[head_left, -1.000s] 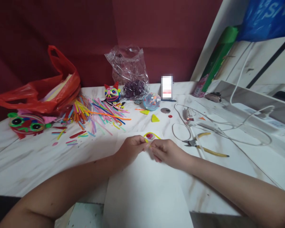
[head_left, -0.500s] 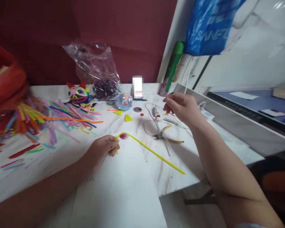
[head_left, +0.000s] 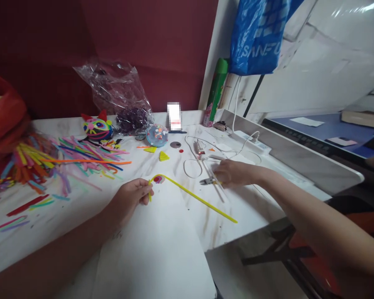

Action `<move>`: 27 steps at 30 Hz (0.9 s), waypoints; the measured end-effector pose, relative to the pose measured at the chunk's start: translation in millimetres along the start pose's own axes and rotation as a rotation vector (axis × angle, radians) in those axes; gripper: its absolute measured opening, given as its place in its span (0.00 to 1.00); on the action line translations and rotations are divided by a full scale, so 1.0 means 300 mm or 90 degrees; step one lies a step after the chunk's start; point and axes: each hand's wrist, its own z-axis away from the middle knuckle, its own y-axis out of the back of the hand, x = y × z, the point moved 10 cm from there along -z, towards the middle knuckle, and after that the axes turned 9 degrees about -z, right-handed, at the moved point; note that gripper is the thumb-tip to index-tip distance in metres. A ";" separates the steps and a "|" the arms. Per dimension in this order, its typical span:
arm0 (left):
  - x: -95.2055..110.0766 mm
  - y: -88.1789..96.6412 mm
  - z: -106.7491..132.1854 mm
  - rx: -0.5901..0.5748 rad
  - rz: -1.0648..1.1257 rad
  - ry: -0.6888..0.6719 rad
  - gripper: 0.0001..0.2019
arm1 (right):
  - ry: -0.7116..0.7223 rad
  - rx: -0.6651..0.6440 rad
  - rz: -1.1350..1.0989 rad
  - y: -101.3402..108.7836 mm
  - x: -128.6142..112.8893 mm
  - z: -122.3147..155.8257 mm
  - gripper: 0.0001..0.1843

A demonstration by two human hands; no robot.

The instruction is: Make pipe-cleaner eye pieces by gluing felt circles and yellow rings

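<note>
Pipe cleaner (head_left: 193, 195) slants from pinching left hand (head_left: 129, 201) down-right.

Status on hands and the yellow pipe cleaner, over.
Left hand pinching pipe cleaner's looped end. Right hand over pliers' handles, grip unclear. Cable loops beside pliers.

Soft, fuzzy, matt fibre on the yellow pipe cleaner (head_left: 193, 195). Bare grey metal at the nose of the pliers (head_left: 205, 181), dull rather than shiny. Smooth, slightly glossy stone-look top with brown veins for the table (head_left: 65, 207). Plain matt paper for the white sheet (head_left: 156, 249). Thin crinkled plastic, clear and shiny, for the bag (head_left: 115, 89); smooth white plastic around the cable (head_left: 185, 167).
</note>
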 end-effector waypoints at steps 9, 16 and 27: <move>-0.044 -0.008 -0.020 -0.026 0.059 -0.029 0.14 | -0.424 -0.036 0.278 0.162 0.277 0.150 0.12; -0.013 0.016 -0.002 0.005 0.048 -0.069 0.15 | -0.025 0.114 -0.149 -0.003 -0.230 -0.168 0.12; 0.029 0.023 0.011 0.019 -0.011 -0.139 0.10 | 0.121 0.133 -0.184 -0.159 -0.387 -0.213 0.16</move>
